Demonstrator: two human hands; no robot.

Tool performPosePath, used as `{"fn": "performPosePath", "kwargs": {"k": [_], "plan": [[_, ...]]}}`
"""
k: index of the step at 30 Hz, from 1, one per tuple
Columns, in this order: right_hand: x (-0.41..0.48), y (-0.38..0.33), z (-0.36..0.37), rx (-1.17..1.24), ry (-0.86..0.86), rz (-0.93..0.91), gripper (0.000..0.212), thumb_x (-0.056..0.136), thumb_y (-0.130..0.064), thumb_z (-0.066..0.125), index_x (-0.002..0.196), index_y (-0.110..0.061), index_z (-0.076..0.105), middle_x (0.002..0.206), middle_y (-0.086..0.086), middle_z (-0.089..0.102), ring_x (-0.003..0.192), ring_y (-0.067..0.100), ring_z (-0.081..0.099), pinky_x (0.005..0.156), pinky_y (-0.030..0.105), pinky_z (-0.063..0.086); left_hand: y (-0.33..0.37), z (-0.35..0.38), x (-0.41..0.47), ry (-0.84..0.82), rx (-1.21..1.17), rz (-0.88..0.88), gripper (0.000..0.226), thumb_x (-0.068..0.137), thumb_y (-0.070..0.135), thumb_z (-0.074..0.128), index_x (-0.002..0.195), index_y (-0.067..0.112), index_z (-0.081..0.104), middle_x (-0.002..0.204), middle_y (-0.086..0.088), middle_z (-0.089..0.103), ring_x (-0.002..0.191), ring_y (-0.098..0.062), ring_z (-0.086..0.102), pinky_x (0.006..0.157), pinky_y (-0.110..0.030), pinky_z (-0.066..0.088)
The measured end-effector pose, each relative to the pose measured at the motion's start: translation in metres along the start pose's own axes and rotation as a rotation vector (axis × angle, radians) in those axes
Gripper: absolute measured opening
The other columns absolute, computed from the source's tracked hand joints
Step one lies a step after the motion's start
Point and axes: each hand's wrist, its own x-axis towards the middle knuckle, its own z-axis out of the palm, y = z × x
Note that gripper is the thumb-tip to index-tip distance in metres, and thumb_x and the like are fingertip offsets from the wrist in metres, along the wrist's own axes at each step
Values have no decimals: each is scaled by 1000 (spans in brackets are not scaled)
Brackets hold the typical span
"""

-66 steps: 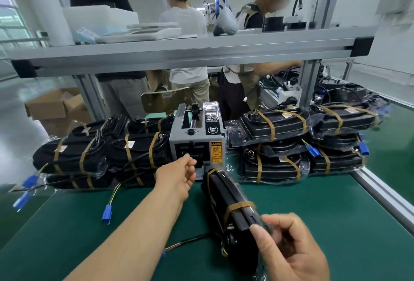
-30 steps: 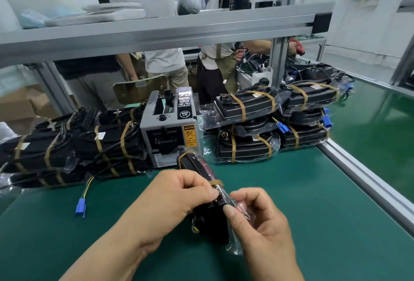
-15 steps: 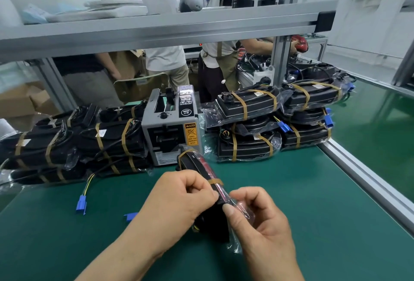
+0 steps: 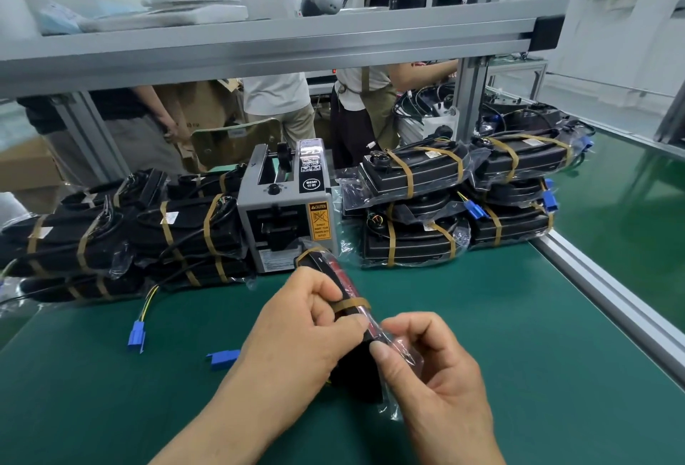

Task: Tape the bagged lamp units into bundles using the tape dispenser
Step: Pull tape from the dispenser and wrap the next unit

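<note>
Bagged lamp unit (image 4: 356, 372): black body in a clear bag, on edge on the green desk (image 4: 519, 353), lower centre of frame, far end just in front of the tape dispenser (image 4: 285, 220). Two tan tape bands on it: mid band (image 4: 352, 304) and far band (image 4: 309, 251). Left grip (image 4: 307, 323) pinches it at the mid band, right grip (image 4: 437, 372) pinches loose bag plastic at the near end. Dispenser: grey box, yellow caution label, upright, centre frame. Taped bundles are stacked beside it, left stack (image 4: 148, 238) and right stack (image 4: 419, 212).
</note>
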Motion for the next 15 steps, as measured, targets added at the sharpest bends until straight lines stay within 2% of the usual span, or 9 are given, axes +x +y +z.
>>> {"fn": "performPosePath", "kwargs": {"k": [3, 7, 10, 15], "plan": [[0, -2, 1, 10, 1, 5, 17, 68, -20, 77, 78, -32, 71, 68, 0, 61, 59, 8, 53, 59, 14, 45, -1, 1, 3, 35, -24, 12, 29, 61, 52, 67, 83, 36, 56, 51, 12, 49, 48, -5, 47, 58, -31, 46], [0, 0, -2, 47, 12, 21, 25, 76, -8, 84, 78, -30, 71, 69, 0, 63, 59, 9, 53, 59, 15, 46, -3, 1, 5, -22, -12, 73, 26, 64, 56, 63, 84, 42, 56, 53, 11, 47, 51, -6, 47, 60, -32, 44], [1, 2, -3, 58, 23, 29, 26, 75, -3, 77, 78, -29, 71, 68, -1, 63, 59, 7, 52, 59, 13, 45, -5, -5, 6, -135, 22, 101, 25, 67, 50, 67, 88, 43, 55, 58, 12, 45, 54, -5, 44, 61, -29, 42], [0, 3, -3, 111, 21, 36, 15, 65, -19, 76, 77, -26, 71, 65, -2, 60, 58, 6, 51, 58, 12, 43, -4, -14, 11, -237, 8, 103, 25, 72, 38, 78, 87, 39, 57, 62, 12, 45, 56, -8, 42, 59, -25, 40]]}}
